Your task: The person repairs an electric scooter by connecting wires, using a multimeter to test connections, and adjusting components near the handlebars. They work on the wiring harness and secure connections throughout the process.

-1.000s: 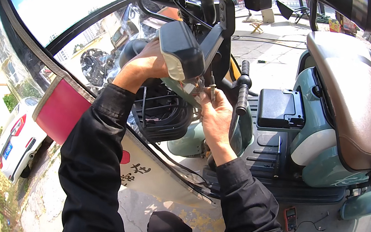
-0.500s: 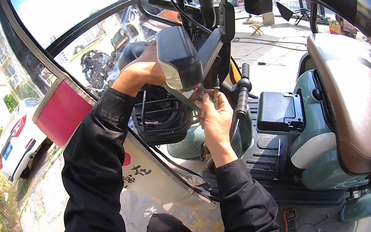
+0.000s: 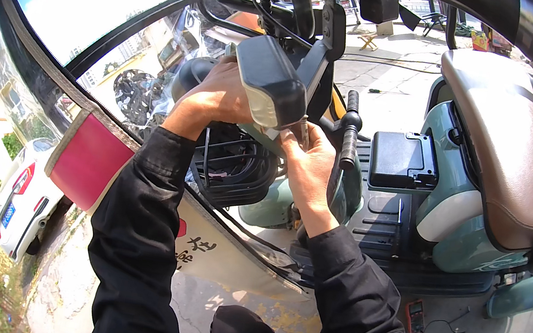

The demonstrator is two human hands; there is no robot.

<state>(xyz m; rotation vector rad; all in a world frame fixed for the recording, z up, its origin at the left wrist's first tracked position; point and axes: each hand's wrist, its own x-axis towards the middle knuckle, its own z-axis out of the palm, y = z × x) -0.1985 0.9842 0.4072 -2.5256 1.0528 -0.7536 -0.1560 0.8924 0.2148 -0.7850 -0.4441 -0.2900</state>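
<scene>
A black housing (image 3: 270, 74) with a cream lower edge is fixed to a grey arm at the front of a green scooter (image 3: 448, 173). My left hand (image 3: 220, 96) reaches around the housing's left side, its fingers mostly hidden behind it. Just below the housing's lower right corner, my right hand (image 3: 313, 166) is closed, thumb and fingers pinching a slim, pale rod-like piece (image 3: 305, 131). The upper end of that piece is close to the housing, and its exact kind cannot be made out. Below my hands hangs a black wire basket (image 3: 234, 172).
A black grip bar (image 3: 351, 127) stands right of my right hand. Beyond it are a black box (image 3: 402, 160) on the footboard and a brown seat (image 3: 512, 134). A red meter (image 3: 415, 318) lies on the ground. A clear-windowed cover with a red panel (image 3: 89, 161) borders the left.
The housing and the arm bearing it have shifted slightly right. My left hand has moved along with the housing. The slim piece's tip, formerly in plain sight, is now partly hidden by the housing.
</scene>
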